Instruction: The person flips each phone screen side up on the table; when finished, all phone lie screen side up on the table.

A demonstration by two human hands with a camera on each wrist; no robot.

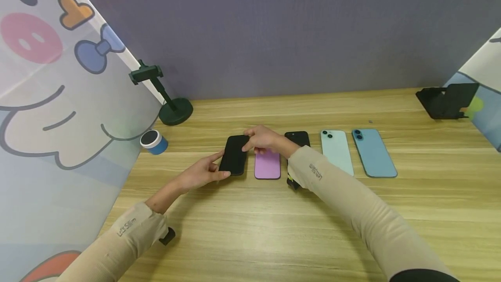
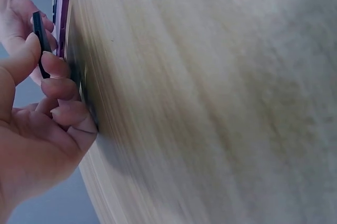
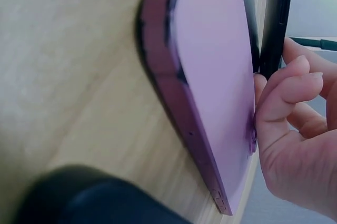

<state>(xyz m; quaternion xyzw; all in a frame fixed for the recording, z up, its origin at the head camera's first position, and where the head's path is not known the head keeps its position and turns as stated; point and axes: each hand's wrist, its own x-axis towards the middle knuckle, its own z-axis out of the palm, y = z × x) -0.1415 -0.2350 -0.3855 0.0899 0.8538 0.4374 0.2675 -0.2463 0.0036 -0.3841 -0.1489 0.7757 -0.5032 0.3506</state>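
Note:
A phone with a plain black face (image 1: 233, 156) is held between both hands, tilted a little off the table. My left hand (image 1: 199, 174) grips its lower left corner with thumb and fingers. At the upper right corner my right hand (image 1: 263, 138) pinches its edge between thumb and fingers. The right wrist view shows this phone (image 3: 277, 18) on edge, its underside apart from the wood. Just right of it a purple phone (image 1: 267, 166) lies back up, its top hidden under my right hand. The curled lower fingers of that hand (image 3: 300, 150) hover at the purple phone's camera end.
A black phone (image 1: 297, 137), partly behind my right sleeve, a pale mint phone (image 1: 337, 151) and a blue phone (image 1: 374, 153) lie in a row to the right. A dark green phone stand (image 1: 176, 111) and a blue-white jar (image 1: 154, 142) stand left; a black folding stand (image 1: 446, 101) far right.

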